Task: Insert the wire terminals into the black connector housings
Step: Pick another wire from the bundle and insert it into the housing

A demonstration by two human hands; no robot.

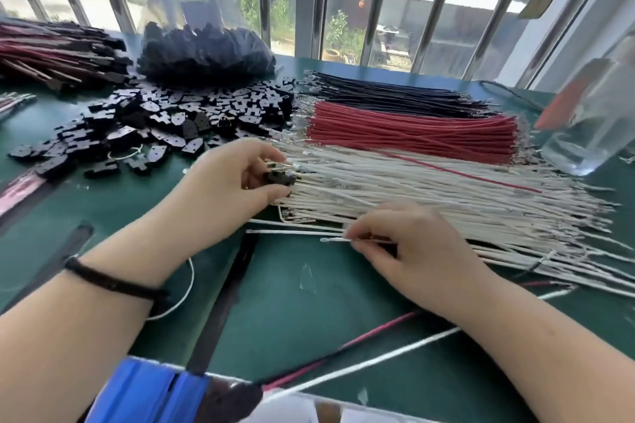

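Pinched between thumb and fingertips of the right hand (pixel 405 251) is one white wire (pixel 338 240), its metal terminal (pixel 324 240) projecting leftward, clear of the grip. A black housing (pixel 279 178) is gripped in the curled fingers of the left hand (pixel 233 182), near the middle of the table (pixel 309 306), at the left end of the white wire pile (pixel 446 196). The wire is judged light and limp; holding close behind the terminal is advised. The housing is judged rigid, small and light.
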